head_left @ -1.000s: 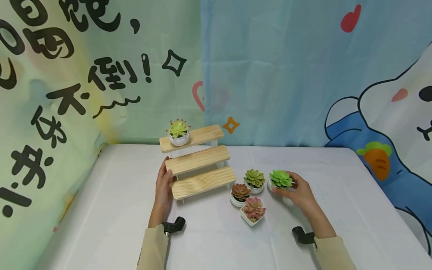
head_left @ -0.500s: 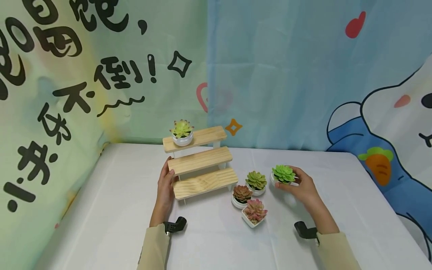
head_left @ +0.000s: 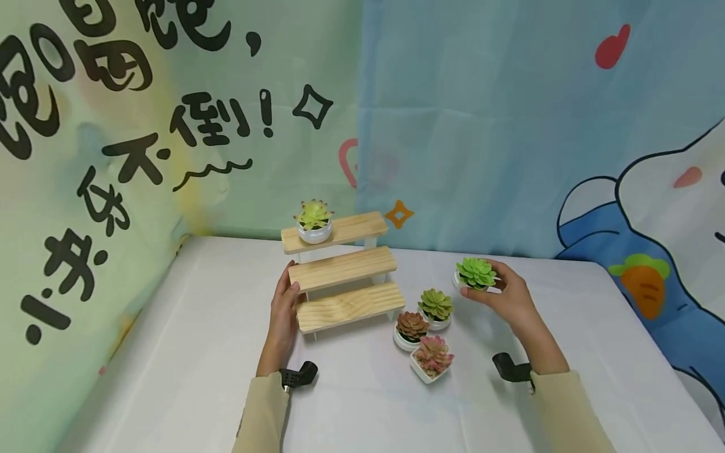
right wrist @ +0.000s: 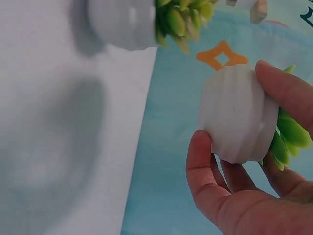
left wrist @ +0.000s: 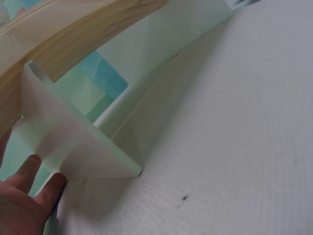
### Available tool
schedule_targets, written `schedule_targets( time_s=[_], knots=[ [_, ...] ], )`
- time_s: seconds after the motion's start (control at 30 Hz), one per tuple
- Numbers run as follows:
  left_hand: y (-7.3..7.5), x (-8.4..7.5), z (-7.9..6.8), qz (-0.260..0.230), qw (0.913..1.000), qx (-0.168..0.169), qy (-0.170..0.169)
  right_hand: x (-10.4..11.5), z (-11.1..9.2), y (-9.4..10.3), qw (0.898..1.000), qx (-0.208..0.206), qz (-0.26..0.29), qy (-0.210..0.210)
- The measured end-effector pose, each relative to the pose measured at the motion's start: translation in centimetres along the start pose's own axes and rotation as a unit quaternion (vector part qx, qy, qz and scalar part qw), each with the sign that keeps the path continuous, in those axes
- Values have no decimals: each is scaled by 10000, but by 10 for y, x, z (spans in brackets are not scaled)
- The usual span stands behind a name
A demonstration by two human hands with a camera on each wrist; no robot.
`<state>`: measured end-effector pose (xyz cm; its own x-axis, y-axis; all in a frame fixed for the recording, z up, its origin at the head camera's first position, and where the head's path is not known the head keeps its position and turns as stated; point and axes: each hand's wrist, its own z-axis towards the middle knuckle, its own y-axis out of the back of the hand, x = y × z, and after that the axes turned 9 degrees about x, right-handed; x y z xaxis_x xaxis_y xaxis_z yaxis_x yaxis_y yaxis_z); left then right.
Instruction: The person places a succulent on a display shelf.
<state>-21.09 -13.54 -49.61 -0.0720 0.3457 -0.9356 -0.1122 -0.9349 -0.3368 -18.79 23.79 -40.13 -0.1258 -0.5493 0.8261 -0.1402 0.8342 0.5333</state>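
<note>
In the head view my left hand [head_left: 283, 314] is at the left end of a three-tier wooden display stand [head_left: 342, 269]. The left wrist view shows its fingers lying fairly straight against the pale side panel [left wrist: 83, 137]. A succulent in a white pot [head_left: 313, 231] sits at the left of the top tier. My right hand [head_left: 512, 299] grips a bright green potted succulent [head_left: 476, 274] by its ribbed white pot [right wrist: 237, 115], above the table, thumb on one side and fingers on the other. Left of it stand an olive-green succulent [head_left: 436, 305], a brown succulent [head_left: 412, 327] and a pink succulent [head_left: 433, 357].
A white cloth covers the table [head_left: 362, 409]. Printed curtains [head_left: 476, 126] hang behind it and along its left side. Each wrist wears a black camera [head_left: 512, 368]. The two lower tiers of the stand bear nothing.
My right hand has raised the bright green succulent higher and farther back from the table. My left hand stays at the stand. The whole head view has shifted slightly.
</note>
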Motion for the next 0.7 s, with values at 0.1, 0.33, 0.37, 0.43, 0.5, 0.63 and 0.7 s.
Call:
schedule_targets(
  time_s=[0.1,0.33,0.37,0.43,0.5,0.63,0.7],
  knots=[
    [0,0,0,-5,10000,52,-10,7,3,-1,10000,14,-4,68],
    [1,-1,2,-11,10000,27,-38,23,9,-8,9996,122,58,257],
    [1,-1,1,-13,10000,19,-35,26,10,-8,9994,150,50,312],
    [1,-1,1,-27,10000,13,-34,32,11,-9,9988,214,29,429],
    [0,-2,1,-21,10000,10,-33,38,13,-10,9983,277,33,516],
    [1,-1,3,-55,9999,27,-97,51,19,-12,9978,355,0,561],
    [2,-1,4,-71,9999,26,-117,56,22,-14,9975,383,-4,589]
  ],
)
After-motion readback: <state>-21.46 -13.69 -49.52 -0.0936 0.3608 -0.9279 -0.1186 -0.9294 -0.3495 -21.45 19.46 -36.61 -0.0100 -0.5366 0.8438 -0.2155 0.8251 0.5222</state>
